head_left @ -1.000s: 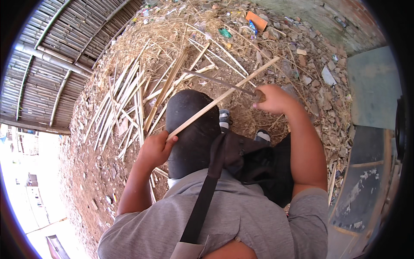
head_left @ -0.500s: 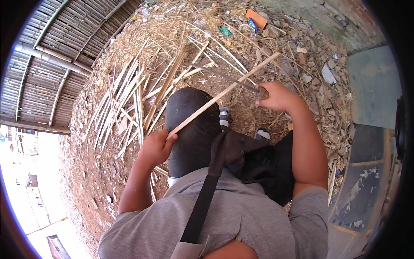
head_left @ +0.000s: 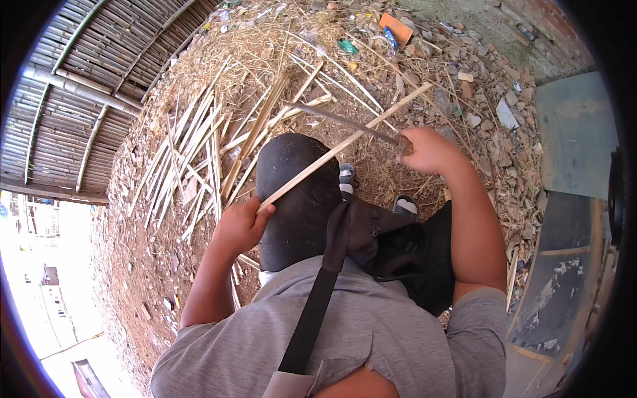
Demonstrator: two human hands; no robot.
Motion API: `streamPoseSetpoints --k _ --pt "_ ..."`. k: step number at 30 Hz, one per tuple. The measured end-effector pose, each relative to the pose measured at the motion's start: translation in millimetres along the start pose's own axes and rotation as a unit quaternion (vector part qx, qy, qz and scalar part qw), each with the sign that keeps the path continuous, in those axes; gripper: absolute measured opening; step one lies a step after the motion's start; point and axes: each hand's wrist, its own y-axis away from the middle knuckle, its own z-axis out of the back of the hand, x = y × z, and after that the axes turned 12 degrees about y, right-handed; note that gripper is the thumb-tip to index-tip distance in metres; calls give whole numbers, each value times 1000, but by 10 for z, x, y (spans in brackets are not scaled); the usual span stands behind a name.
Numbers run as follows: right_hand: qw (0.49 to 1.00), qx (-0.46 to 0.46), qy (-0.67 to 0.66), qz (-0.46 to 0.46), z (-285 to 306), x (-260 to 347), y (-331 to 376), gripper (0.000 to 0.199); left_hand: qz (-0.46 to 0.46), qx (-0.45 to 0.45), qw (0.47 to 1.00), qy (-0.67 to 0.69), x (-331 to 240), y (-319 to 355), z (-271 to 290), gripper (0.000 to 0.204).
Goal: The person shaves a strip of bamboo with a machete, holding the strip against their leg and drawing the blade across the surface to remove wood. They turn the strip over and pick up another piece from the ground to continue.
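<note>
My left hand [head_left: 240,224] is closed around the near end of a pale split bamboo strip [head_left: 318,161]. The strip slants up and to the right, passing over a knee in dark cloth [head_left: 285,159]. My right hand [head_left: 426,150] grips the handle of a long, thin-bladed knife [head_left: 345,120], its blade pointing up and to the left. Blade and strip cross a little left of my right hand; whether they touch, I cannot tell. Left of the knee, several more bamboo strips [head_left: 189,149] lie in a loose pile on the ground.
Dry straw and shavings [head_left: 249,53] cover the ground ahead. Rubble [head_left: 491,126] with bits of litter spreads to the right, near an orange slab [head_left: 397,28]. A bamboo-slat wall [head_left: 73,126] stands at the left, and grey-green panels [head_left: 574,132] stand at the right.
The knife blade has shifted slightly, its tip moving a little left and down. My left hand and the bamboo strip stay almost where they were.
</note>
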Motion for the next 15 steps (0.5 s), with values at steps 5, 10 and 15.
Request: streamPoseSetpoints --k 5,10,15 --pt "995 -53 -67 -54 -55 -430 -145 44 -22 -13 1000 -2 28 -12 -34 43" --pt "983 -121 -76 -114 -64 -580 -156 46 -10 -12 1000 -13 2 -28 -9 43" --pt "999 -48 -18 -3 -138 -185 -88 48 1 11 1000 10 2 -39 41 46"
